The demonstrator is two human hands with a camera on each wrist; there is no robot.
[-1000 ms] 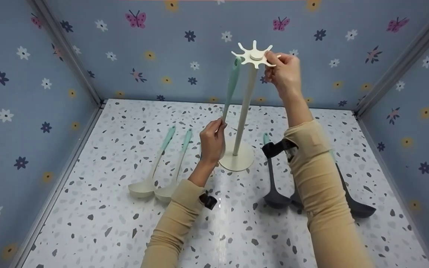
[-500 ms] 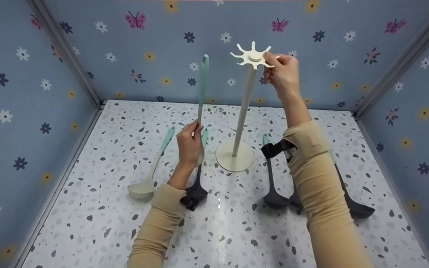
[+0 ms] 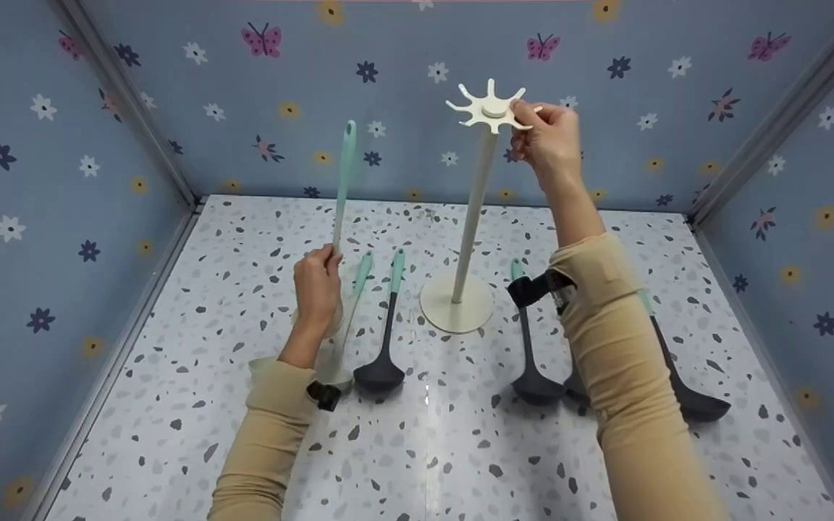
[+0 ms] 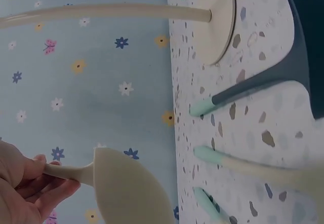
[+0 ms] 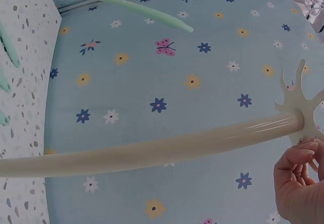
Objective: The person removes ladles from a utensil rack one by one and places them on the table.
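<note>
My left hand (image 3: 317,286) pinches the shaft of a cream ladle, its mint handle (image 3: 347,163) pointing up. In the left wrist view the bowl (image 4: 129,188) of this ladle hangs beside the fingers. With thumb and fingers, my right hand (image 3: 553,145) pinches an arm of the white star-shaped hook top (image 3: 494,110) of a utensil stand. The stand's cream pole (image 3: 473,210) rises slightly tilted from a round base (image 3: 456,307). No utensil hangs on its hooks. In the right wrist view the right hand (image 5: 299,181) is just under the hook top.
Left of the base lie a dark ladle (image 3: 379,375) and a cream ladle (image 3: 363,271); another cream ladle (image 3: 260,365) is mostly hidden by the left arm. Dark ladles (image 3: 536,387) lie right, partly under the right arm. Patterned walls (image 3: 258,87) enclose the speckled table (image 3: 446,449).
My left hand has carried the cream ladle leftward, away from the stand, and the dark ladle left of the base has come into sight. The right hand stays at the hook top.
</note>
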